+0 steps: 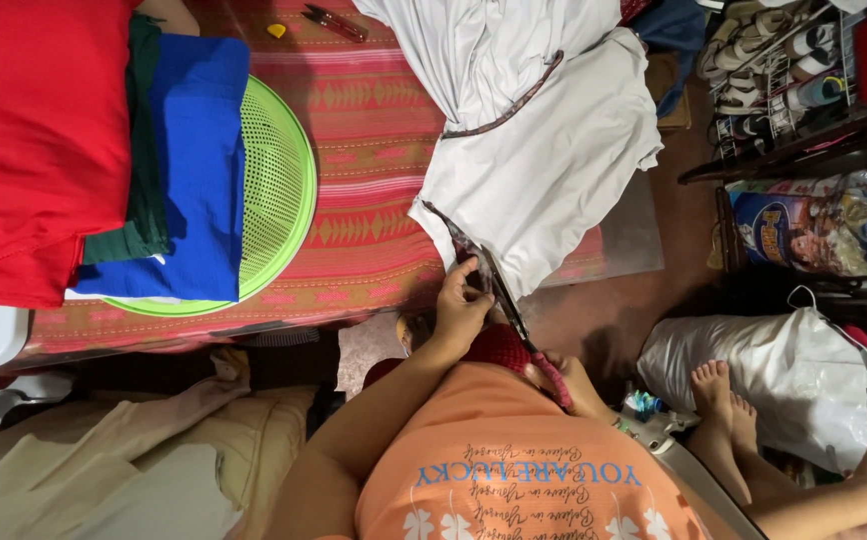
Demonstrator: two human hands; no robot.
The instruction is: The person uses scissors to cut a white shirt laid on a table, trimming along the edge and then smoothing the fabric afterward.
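Observation:
My left hand (460,308) pinches a narrow dark patterned fabric strip (474,255) at the near edge of the table. The strip runs from the white cloth (554,150) down to a red patterned piece (502,350) against my orange shirt. My right hand (580,386) is low beside my chest, mostly hidden, and holds the strip's red lower end. The white cloth lies spread over the table's right part with a thin patterned band across it.
The table (374,130) has a red striped cover. At its left a green mesh basket (279,190) holds folded blue, green and red fabric. A red-handled tool (335,21) lies at the far edge. Another person's feet (722,400), a white bag (784,370) and a shoe rack (784,70) are on the right.

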